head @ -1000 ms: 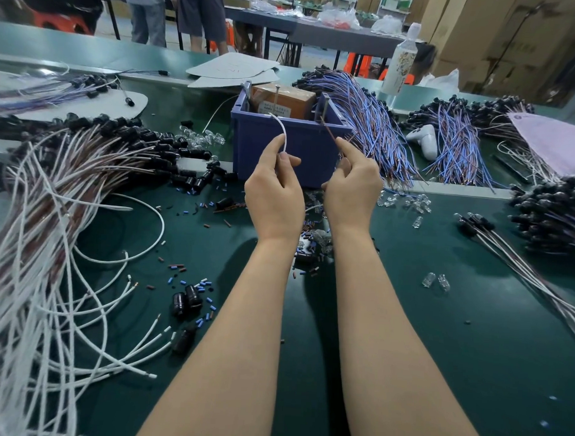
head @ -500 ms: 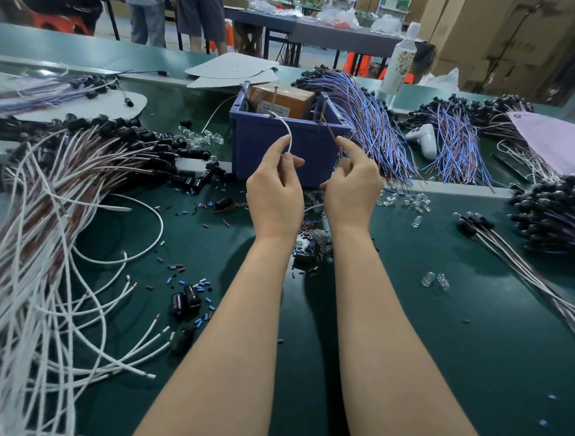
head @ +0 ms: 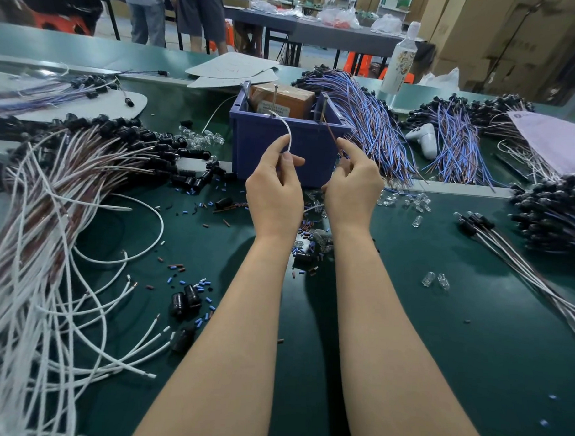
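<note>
Here, a short white wire arcs down from the front rim of a blue bin into the left hand, whose thumb and forefinger pinch its lower end. Just to the three o'clock side, the right hand has its fingers curled round a thin brown wire that slants up towards the same rim. Both hands are raised in front of the bin, close together but not touching. Inside the bin sits a brown cardboard box. The bin stands on a dark green table littered with tiny blue and brown sleeve offcuts. At nine o'clock a great heap of white wires spreads to the picture's edge, with a few black caps near the left forearm. At one o'clock lies a bundle of blue and brown wires; at three o'clock there are two clear bulbs. A white bottle stands at the table's far edge. Beyond it, towards twelve o'clock, are a grey table, orange stools and two standing people. Stacked cardboard cartons fill the two o'clock corner.
</note>
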Demonstrator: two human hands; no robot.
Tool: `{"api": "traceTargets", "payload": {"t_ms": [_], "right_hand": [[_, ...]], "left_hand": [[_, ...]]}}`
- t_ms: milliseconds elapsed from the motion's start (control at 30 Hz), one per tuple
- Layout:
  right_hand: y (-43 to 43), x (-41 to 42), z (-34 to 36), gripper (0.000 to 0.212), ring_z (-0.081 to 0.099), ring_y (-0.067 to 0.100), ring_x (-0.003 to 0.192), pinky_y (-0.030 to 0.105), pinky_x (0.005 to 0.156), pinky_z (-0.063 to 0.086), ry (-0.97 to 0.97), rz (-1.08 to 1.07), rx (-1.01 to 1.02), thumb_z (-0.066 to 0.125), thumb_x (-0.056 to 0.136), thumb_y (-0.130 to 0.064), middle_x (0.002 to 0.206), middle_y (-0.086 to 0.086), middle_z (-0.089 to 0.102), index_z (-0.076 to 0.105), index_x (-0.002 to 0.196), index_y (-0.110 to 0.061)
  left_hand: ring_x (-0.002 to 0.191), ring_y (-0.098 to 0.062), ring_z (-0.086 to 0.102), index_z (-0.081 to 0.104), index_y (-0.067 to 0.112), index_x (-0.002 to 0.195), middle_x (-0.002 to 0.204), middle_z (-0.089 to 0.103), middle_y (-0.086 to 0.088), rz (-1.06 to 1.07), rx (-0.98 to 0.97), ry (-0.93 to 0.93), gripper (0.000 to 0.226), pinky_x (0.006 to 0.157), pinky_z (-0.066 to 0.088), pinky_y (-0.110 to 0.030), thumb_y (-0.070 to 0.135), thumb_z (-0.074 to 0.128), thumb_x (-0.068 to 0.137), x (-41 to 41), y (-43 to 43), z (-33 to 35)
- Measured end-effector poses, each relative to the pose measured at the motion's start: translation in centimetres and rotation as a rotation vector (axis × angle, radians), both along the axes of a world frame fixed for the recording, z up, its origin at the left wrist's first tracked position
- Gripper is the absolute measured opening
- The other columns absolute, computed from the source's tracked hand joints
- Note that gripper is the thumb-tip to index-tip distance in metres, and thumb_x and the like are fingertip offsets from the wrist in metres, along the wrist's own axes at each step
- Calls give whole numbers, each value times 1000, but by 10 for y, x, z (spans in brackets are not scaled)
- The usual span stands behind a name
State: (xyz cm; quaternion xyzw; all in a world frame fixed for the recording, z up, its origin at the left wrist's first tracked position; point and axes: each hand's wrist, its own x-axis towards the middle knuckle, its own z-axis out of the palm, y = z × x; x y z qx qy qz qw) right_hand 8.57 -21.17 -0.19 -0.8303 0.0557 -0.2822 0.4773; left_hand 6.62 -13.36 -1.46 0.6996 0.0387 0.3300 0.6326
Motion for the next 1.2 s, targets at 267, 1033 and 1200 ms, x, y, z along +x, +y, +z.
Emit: {"api": "traceTargets", "payload": {"t_ms": [267, 1033, 1200], "right_hand": [[1, -1, -1, 44, 60, 29, 94, 33, 89, 46, 6, 5, 25, 42, 89, 3, 104, 18, 64, 61, 125, -14], [1, 3, 3, 39, 61, 20, 100, 28, 91, 45, 10, 30, -20, 45, 92, -4, 113, 9, 65, 62, 124, -17], [1, 4, 0, 40, 61, 23, 97, 36, 93, 46, 8, 45, -30, 44, 92, -2, 108, 11, 65, 62, 125, -17]], "left_hand": [[67, -15, 57, 58, 10, 125, 84, 65, 5, 1, 1, -1, 29, 78, 53, -39, 11, 44, 99, 0, 0, -1], [65, -16, 58, 59, 11, 124, 84, 66, 6, 20, 18, 7, 29, 78, 53, -38, 12, 44, 99, -1, 0, -1], [64, -15, 57, 59, 10, 125, 85, 66, 6, 15, 23, 7, 29, 76, 53, -37, 12, 44, 99, -1, 0, -1]]}}
